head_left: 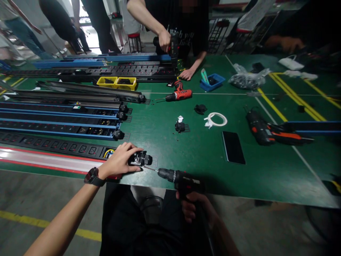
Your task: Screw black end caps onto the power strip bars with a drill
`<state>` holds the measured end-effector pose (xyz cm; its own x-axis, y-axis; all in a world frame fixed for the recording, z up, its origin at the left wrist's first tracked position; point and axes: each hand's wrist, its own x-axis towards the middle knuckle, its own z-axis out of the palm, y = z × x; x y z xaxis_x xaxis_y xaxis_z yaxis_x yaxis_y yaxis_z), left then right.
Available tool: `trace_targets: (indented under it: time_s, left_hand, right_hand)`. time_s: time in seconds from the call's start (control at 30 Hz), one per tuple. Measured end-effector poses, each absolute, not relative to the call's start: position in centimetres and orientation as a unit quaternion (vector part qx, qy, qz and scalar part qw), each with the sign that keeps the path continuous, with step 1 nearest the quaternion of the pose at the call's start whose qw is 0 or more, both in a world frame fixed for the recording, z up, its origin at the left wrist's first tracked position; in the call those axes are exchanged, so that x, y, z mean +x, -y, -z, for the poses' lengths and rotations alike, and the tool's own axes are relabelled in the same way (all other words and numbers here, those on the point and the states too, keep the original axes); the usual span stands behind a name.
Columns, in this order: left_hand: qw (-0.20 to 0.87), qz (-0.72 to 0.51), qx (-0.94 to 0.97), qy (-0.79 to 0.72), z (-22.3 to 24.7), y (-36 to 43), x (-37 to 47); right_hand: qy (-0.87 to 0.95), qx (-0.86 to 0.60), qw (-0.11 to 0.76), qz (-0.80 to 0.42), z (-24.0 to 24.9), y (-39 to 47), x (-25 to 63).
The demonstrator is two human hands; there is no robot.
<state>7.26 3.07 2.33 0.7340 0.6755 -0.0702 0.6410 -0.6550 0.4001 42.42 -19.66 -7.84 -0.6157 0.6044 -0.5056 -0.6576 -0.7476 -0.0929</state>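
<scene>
My left hand (121, 161), with a dark watch at the wrist, grips a black end piece (138, 158) between thumb and fingers. That piece sits at the right end of a black socket strip (71, 145), where yellow wiring shows. My right hand (193, 204) is wrapped round the handle of a black power drill (186, 180). The drill points left, and its long bit reaches the near side of the end piece; the exact contact of the tip is too small to tell. A red-edged clear profile (53, 160) lies along the table's front edge.
Blue-edged strips (58, 122) fill the left. A red drill (181, 94), yellow bins (126, 83), a phone (233, 147), a white cable coil (220, 119) and another drill (258, 128) lie on the green table (160, 135). Across it a person holds a drill (173, 46).
</scene>
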Motion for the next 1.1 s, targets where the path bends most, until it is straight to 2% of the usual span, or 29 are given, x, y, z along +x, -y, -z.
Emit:
trace_targets:
  time_s: [0.7, 1.1]
  left_hand:
    - [0.198, -0.041, 0.910, -0.363, -1.83, -3.09, 6.81]
    - [0.210, -0.058, 0.910, -0.352, -1.69, -3.19, 6.51]
  right_hand:
    - [-0.042, -0.266, 0.324, -0.907, 7.84, 19.18, 42.87]
    - [-0.012, -0.284, 0.341, -0.896, 7.01, 18.64, 42.13]
